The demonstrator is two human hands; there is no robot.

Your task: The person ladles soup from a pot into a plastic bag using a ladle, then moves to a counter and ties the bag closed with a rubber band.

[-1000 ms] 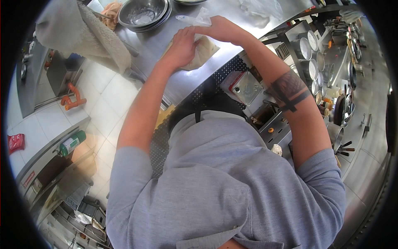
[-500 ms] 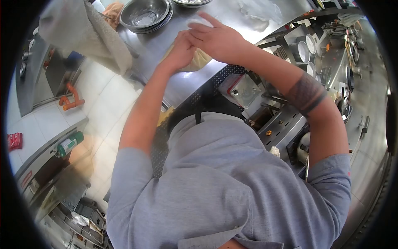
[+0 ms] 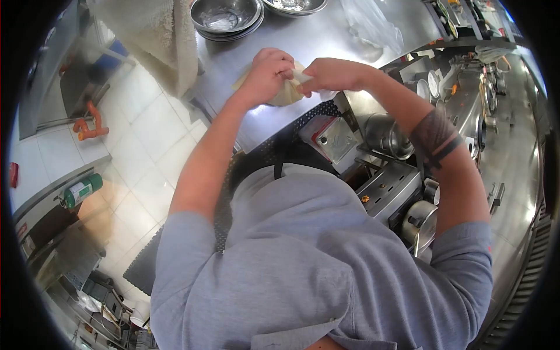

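Note:
A pale, filled plastic bag point(image 3: 287, 94) rests near the front edge of the steel table point(image 3: 256, 129). My left hand point(image 3: 267, 77) is closed on the gathered top of the bag. Close to its right, my right hand point(image 3: 326, 76) pinches the loose plastic end of the same bag between thumb and fingers. The hands are a little apart, with a twist of plastic between them. My left hand hides part of the bag.
Stacked metal bowls point(image 3: 226, 17) stand at the back left of the table, with more bowls point(image 3: 296, 6) beside them. A clear plastic bag point(image 3: 373, 26) lies at the back right. A cream towel point(image 3: 157, 44) hangs at the left. Pots point(image 3: 420, 221) stand below right.
My right hand has come down and to the right, pulling the bag's loose end from behind my left hand toward the table's front edge. The view has shifted slightly.

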